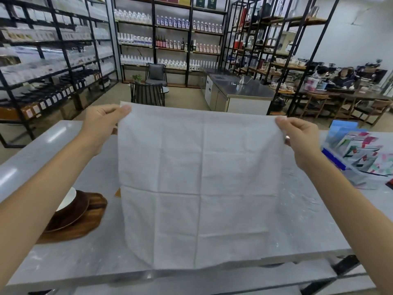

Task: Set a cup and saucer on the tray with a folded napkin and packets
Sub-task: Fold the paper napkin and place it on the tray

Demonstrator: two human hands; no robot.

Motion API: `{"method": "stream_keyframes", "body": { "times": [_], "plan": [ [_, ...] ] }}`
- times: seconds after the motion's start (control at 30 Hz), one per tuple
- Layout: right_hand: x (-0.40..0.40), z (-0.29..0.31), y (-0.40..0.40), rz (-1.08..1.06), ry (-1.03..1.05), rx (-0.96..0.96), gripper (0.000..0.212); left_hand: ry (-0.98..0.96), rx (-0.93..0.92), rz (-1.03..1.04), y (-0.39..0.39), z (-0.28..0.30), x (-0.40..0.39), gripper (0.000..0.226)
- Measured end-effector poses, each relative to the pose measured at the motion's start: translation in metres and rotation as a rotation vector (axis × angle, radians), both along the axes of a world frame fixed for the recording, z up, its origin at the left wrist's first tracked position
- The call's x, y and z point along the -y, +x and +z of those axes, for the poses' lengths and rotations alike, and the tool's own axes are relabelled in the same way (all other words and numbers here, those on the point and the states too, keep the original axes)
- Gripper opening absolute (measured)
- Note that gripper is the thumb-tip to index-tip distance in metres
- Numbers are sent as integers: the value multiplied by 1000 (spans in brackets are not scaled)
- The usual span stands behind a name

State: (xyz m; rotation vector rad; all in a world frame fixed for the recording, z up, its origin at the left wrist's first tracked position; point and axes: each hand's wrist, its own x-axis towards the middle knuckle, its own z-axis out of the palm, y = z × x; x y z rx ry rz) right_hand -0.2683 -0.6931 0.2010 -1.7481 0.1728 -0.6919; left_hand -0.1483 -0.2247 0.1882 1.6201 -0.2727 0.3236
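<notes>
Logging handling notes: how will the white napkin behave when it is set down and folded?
Likely floppy: the napkin hangs limp from the left hand and right hand. Probably light, as pinched corners carry it. Its visible creases suggest it takes folds well.

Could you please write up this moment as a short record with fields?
napkin: white napkin, fully unfolded, held up over the table
left hand: left hand pinches the top left corner
right hand: right hand pinches the top right corner
tray: wooden tray at left, carrying a dark saucer
packets: packets in a clear box at right
napkin fold: not yet done
</notes>
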Motion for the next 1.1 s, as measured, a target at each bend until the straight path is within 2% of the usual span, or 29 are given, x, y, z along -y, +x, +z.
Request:
{"method": "stream_keyframes", "body": {
  "times": [0.13,0.27,0.37,0.47,0.67,0.8,0.93,1.1],
  "plan": [
    [7,-28,28,-32,-72,-179,19,190,-102,38,30,-34,5,14],
    [17,-60,52,-13,-115,-319,21,173,-191,6,53,-72,16,7],
    [26,-84,67,10,-62,-368,9,238,-201,-38,69,-98,24,5],
    [33,-103,78,13,-71,-395,21,247,-217,-71,78,-117,27,13],
    [35,-115,69,47,-275,-421,17,330,-146,-107,67,-125,23,12],
    [34,-124,36,36,-412,-410,14,475,-74,-145,38,-130,5,7],
    [34,-146,-7,30,-518,-351,13,502,-50,-124,-2,-150,-7,19],
    [32,-185,-53,39,-550,-298,12,550,1,-168,-44,-182,-19,21]
  ]
}}
